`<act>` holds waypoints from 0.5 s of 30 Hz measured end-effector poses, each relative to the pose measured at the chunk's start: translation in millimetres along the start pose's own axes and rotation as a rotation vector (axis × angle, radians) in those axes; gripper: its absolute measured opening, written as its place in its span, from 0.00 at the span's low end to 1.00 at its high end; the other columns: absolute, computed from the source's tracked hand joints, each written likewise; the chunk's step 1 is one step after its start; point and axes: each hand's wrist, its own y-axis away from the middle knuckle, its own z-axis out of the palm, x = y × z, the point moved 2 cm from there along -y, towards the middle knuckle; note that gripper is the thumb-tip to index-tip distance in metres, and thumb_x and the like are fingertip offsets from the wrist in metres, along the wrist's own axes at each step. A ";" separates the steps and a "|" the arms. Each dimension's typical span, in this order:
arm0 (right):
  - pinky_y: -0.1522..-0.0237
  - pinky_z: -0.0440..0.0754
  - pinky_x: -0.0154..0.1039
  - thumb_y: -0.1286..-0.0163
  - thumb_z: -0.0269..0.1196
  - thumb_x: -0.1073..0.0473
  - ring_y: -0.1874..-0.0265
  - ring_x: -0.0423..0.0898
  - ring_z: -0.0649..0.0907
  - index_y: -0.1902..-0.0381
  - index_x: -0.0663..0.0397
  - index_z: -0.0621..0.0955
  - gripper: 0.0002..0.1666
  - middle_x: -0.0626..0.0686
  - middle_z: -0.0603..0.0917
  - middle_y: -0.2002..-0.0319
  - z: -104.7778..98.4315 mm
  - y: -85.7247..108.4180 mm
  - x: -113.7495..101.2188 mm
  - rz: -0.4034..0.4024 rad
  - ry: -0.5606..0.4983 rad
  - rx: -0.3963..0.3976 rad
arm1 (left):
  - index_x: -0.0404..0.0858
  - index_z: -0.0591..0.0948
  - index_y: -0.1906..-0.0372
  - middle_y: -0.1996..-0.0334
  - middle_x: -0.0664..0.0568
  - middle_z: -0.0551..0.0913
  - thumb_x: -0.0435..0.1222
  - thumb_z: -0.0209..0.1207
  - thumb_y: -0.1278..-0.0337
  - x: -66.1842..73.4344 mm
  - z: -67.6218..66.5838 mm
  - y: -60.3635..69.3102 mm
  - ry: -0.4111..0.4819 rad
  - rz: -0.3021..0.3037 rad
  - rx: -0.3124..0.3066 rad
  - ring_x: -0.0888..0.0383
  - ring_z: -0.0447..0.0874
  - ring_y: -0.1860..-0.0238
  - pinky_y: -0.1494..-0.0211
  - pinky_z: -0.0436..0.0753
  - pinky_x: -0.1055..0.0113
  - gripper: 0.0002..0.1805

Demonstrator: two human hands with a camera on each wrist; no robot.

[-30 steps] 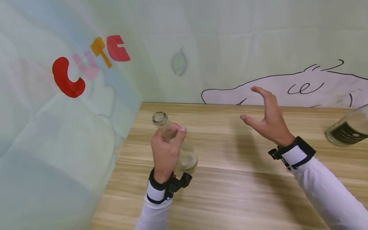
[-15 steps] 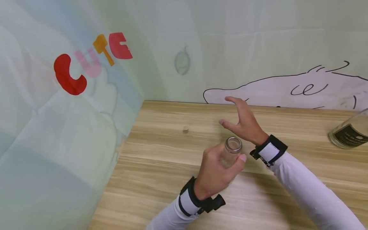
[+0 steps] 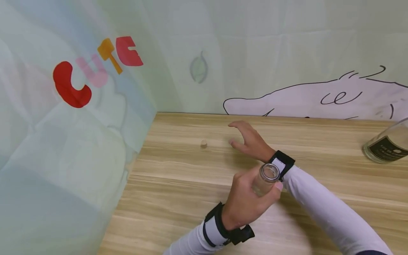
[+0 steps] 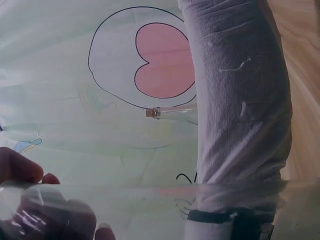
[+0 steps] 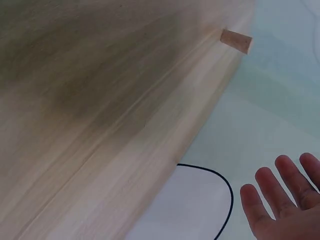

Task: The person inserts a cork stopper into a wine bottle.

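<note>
Left hand (image 3: 245, 200) grips bottle (image 3: 262, 185); right hand (image 3: 252, 143) empty, unclenched, near cork (image 3: 203, 144).
Small loose cork could probably roll away if right hand bumps it sideways.

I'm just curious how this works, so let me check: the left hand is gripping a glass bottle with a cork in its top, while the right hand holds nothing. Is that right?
Not quite: the glass bottle has no stopper in its top. The head view shows it open, with a cork on the table. The left hand does grip it, and the right hand holds nothing.
</note>
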 end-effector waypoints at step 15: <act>0.43 0.73 0.47 0.33 0.65 0.67 0.46 0.52 0.77 0.46 0.63 0.80 0.18 0.57 0.81 0.50 54.4 -32.9 15.4 -0.010 0.048 -0.198 | 0.40 0.83 0.64 0.70 0.57 0.84 0.31 0.67 0.45 1.9 -4.6 1.1 0.084 -0.047 -0.026 0.72 0.81 0.65 0.63 0.82 0.72 0.06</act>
